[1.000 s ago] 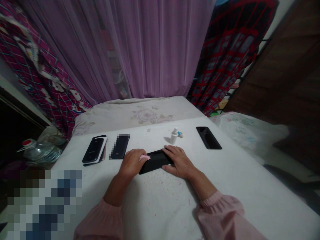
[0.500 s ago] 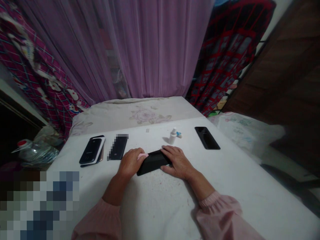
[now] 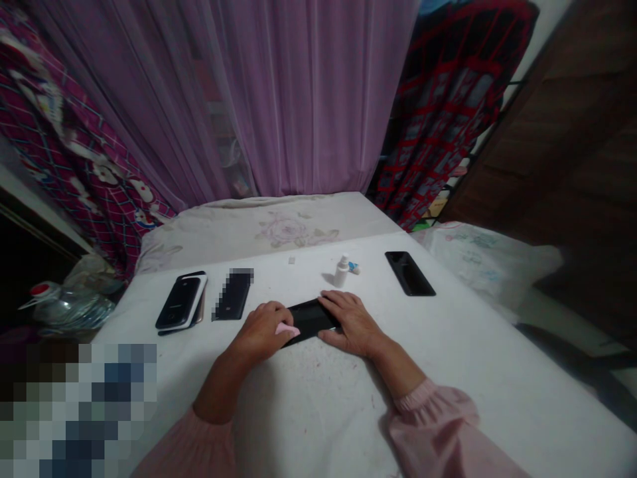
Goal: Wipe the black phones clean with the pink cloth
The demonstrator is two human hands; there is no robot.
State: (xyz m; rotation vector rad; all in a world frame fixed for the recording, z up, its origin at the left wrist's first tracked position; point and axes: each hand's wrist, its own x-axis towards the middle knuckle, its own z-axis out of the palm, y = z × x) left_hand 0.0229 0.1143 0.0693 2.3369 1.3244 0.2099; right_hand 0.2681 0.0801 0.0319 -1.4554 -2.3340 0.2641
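Note:
A black smartphone (image 3: 312, 319) lies flat on the white cloth in front of me, its glossy side up. My left hand (image 3: 263, 329) covers its left end and pinches a small pink cloth (image 3: 286, 328) against the glossy face. Gripping the right end is my right hand (image 3: 350, 322), with the fingers over the far edge and the thumb at the near edge. Just beyond the phone a small white bottle (image 3: 341, 272) stands upright. Behind it lies a small white-and-blue item (image 3: 354, 267) of a kind I cannot make out.
On the left is a stack of phones (image 3: 182, 302), beside another dark phone (image 3: 235, 295) that is partly blurred out. A further black phone (image 3: 411, 273) lies at the right. A small pale square (image 3: 291, 260) sits farther back. Past the left edge is a clear plastic jug (image 3: 70, 304).
My left hand and the pink cloth have slid toward the near edge of the phone and slightly right. My right hand keeps its grip; the view has shifted slightly.

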